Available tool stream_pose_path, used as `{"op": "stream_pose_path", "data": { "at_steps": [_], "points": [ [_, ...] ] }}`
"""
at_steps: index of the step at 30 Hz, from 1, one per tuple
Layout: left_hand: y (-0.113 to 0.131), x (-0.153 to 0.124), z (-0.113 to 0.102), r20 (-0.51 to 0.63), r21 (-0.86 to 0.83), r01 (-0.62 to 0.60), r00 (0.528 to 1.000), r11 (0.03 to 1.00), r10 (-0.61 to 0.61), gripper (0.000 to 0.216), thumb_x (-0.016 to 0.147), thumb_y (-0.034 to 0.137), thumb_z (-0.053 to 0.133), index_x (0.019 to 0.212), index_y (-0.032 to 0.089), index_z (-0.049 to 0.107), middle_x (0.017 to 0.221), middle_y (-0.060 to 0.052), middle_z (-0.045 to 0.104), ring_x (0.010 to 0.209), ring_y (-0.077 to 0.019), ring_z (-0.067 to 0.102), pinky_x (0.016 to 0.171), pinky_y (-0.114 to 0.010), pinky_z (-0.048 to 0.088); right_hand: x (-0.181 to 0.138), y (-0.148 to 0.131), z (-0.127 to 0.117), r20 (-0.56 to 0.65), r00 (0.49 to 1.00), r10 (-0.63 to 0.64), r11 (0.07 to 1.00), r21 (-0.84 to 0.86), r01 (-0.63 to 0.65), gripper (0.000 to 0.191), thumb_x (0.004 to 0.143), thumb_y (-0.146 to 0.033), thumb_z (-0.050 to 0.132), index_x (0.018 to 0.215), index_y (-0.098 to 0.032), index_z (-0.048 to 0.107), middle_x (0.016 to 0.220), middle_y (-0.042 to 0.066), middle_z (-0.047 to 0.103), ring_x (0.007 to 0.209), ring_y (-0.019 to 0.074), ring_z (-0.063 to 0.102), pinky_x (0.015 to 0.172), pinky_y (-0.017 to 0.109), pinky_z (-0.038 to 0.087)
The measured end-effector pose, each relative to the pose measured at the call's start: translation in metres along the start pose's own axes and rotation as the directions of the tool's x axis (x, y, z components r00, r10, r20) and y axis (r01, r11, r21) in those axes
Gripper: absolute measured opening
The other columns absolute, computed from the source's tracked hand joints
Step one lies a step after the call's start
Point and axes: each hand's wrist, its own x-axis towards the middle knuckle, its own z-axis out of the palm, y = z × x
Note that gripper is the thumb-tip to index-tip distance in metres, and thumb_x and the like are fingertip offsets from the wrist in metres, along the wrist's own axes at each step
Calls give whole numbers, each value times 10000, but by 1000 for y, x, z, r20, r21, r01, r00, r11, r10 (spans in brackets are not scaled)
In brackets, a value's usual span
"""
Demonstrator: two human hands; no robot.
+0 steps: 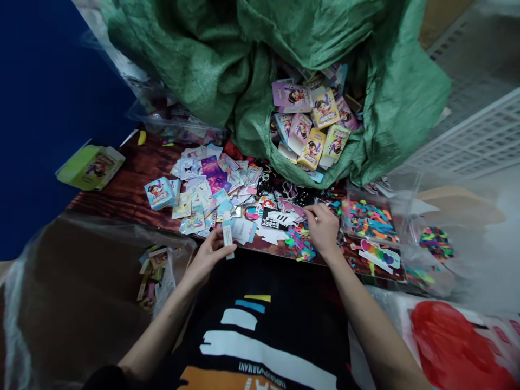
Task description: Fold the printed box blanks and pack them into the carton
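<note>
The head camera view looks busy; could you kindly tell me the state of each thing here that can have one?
Left hand, holding a narrow pale card upright.
Right hand, fingertips down at the edge of the scattered cards.
Green woven sack, open and slumped.
Printed packets, heaped loosely in the sack's mouth.
Clear plastic tray, holding multicoloured cut pieces.
Clear plastic bag, open, with printed strips inside.

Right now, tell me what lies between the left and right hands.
Between the left hand and right hand, the head view shows loose paper cut-outs and a black sneaker card.
</note>
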Motion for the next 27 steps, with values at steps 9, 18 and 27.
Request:
{"op": "stream_pose_path", "data": {
  "at_steps": [9,18,27],
  "points": [
    [8,-2,-1,-55,-45,42,997,998,-44,541,565,333,894,1029,181,661,878,-8,685,775,-149,616,689,-236,474,-13,-21,23,546,774,319,632,486,-603,236,710,-420,644,807,-226,551,528,-89,477,358,85,349,366,222,251],
    [9,2,-3,-31,-125,60,997,990,-64,526,551,341,902,1006,181,693,940,-31,694,840,-164,629,735,-254,496,-30,-61,73,573,819,14,997,52,-54,286,800,-156,603,1079,-218,615,949,69,667,901,252,620,753,346,466],
    [4,8,0,34,-99,35,999,994,-32,527,557,311,899,1022,188,684,904,-15,691,791,-162,618,744,-282,495,-37,-70,76,578,816,11,995,-88,49,197,792,-196,656,962,-193,558,1051,96,558,962,254,561,731,329,439]
  ]
}}
